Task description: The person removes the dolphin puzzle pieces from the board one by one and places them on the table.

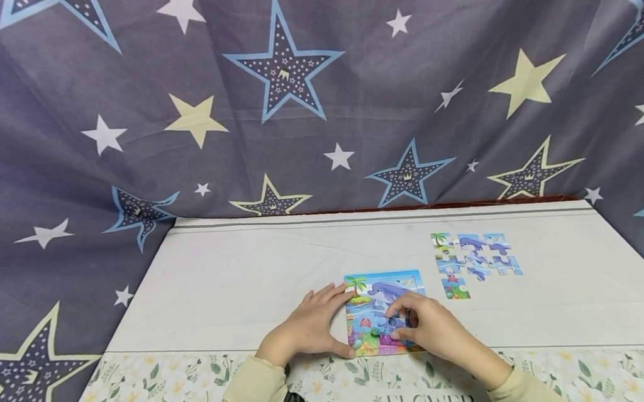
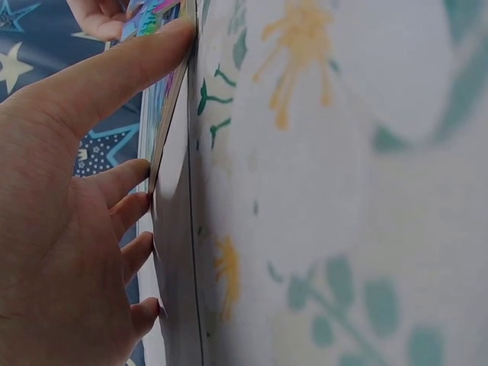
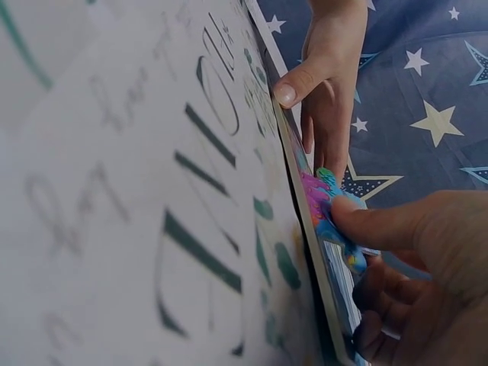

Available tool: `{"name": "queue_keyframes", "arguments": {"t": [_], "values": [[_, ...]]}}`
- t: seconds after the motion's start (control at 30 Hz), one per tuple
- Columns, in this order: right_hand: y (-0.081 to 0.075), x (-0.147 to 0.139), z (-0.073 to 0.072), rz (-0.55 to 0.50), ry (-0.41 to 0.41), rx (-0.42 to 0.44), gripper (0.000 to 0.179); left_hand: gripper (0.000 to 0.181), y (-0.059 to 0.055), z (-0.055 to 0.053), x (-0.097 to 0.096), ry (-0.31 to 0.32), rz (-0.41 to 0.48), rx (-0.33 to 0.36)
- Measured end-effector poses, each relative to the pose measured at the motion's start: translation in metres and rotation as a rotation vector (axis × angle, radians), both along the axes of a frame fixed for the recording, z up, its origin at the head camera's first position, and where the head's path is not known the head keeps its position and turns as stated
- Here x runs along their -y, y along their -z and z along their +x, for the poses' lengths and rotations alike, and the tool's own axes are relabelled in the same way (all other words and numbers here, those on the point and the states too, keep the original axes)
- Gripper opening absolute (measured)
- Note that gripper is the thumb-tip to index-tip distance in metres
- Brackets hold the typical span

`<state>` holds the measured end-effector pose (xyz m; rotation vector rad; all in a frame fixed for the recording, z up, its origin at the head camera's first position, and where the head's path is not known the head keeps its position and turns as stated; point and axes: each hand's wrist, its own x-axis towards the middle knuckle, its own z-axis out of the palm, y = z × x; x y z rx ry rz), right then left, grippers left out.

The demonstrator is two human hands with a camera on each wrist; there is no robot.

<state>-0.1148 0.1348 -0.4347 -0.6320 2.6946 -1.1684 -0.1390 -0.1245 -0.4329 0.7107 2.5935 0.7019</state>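
Note:
A jigsaw puzzle board [image 1: 364, 322] with a dolphin and sea picture lies flat near the middle of the table. Spread along its left side, my left hand [image 1: 307, 326] touches the edge, its thumb [image 2: 114, 72] at the near left corner. My right hand [image 1: 436, 331] is over the board's lower right part. Between its thumb and fingers it pinches a colourful puzzle piece [image 3: 326, 200], purple, green and blue, partly raised from the board. The right hand hides the board's right side in the head view.
Several loose puzzle pieces [image 1: 476, 256] lie in a loose cluster on the white table [image 1: 248, 276], to the right of and beyond the board. A flower-patterned cloth [image 1: 166, 390] covers the near part. A star-print curtain [image 1: 347, 85] hangs behind.

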Motion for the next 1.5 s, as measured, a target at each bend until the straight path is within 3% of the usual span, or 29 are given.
{"name": "queue_keyframes", "arguments": {"t": [0.83,1.5], "values": [[-0.006,-0.007,0.003,-0.016,0.053,0.072,0.019,0.105,0.0,0.0,-0.002,-0.006,0.009,0.003],[-0.012,-0.02,0.003,-0.023,0.102,0.069,0.024,0.105,-0.001,0.0,-0.001,0.005,0.012,-0.003]]}}
